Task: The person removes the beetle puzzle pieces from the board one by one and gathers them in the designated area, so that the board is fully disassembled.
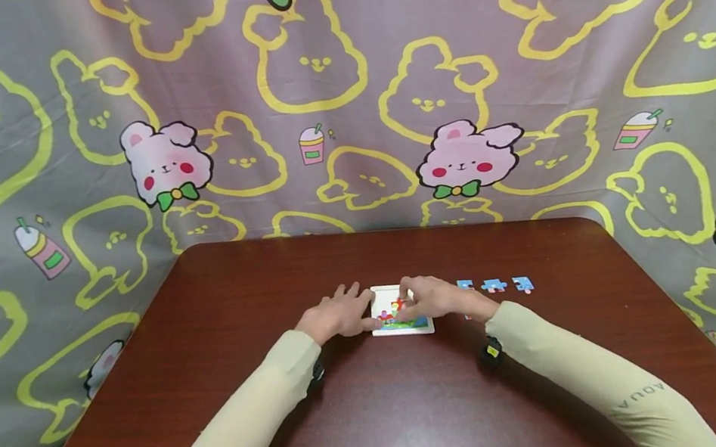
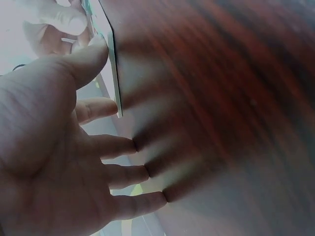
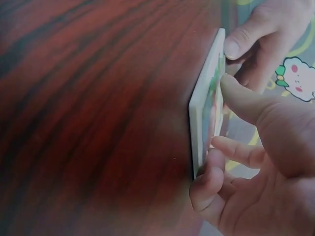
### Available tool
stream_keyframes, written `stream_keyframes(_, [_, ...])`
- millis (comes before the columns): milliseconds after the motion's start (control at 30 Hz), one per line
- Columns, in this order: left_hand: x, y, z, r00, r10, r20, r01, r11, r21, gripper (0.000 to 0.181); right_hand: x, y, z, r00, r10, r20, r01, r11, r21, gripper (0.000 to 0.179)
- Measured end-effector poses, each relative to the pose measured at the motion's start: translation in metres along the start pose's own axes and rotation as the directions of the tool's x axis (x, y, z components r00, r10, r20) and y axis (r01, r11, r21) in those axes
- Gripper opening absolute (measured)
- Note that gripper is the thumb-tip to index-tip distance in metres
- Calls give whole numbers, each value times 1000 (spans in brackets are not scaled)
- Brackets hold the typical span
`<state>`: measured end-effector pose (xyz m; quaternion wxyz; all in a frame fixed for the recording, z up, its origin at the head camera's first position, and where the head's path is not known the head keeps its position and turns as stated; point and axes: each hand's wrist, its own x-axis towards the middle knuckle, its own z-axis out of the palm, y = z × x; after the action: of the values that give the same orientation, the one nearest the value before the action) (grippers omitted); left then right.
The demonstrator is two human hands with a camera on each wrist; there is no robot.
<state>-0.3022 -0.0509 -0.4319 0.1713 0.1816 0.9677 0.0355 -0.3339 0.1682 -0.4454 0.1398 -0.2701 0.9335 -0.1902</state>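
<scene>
While the left hand [image 1: 345, 311], fingers spread, touches the puzzle board [image 1: 389, 334] at nine o'clock, the right hand [image 1: 433, 297] touches its face, thumb and forefinger apart; whether they pinch anything is unclear. The board lies at twelve o'clock on the table [image 1: 392, 417], loose pieces [image 1: 494, 285] at its three.

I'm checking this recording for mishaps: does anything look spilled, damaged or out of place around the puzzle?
Nothing stands out. The puzzle board lies on the table with no visible damage, and loose pieces lie to its right, unsurprising with the board unfinished. The right hand hides part of the board, so I can't judge that.
</scene>
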Motion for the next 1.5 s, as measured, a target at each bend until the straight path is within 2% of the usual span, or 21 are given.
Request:
stream_keyframes(367, [0,0,-1,1000,3,5,-3,1000,3,70,2,-1,2,1000,-15,-25,15,1000,8,37])
stream_keyframes(767, [-2,-1,-1,1000,11,16,-11,1000,-4,70,-1,-8,4,999,5,-54,-5,1000,8,38])
stream_keyframes(1067, [-4,3,-3,1000,9,21,-9,1000,0,68,-4,-5,3,986,-123,-115,125,992,13,27])
stream_keyframes(1267, [-2,4,-3,1000,-4,30,4,1000,7,68,-3,-5,0,967,-168,-193,185,980,76,17])
stream_keyframes(1400, [-2,5,-3,1000,-7,24,7,1000,7,68,-5,-5,-5,971,-169,-171,195,970,146,16])
stream_keyframes(1500, [-4,5,-3,1000,-8,16,8,1000,6,67,-8,-4,-10,981,-144,-131,169,964,206,15])
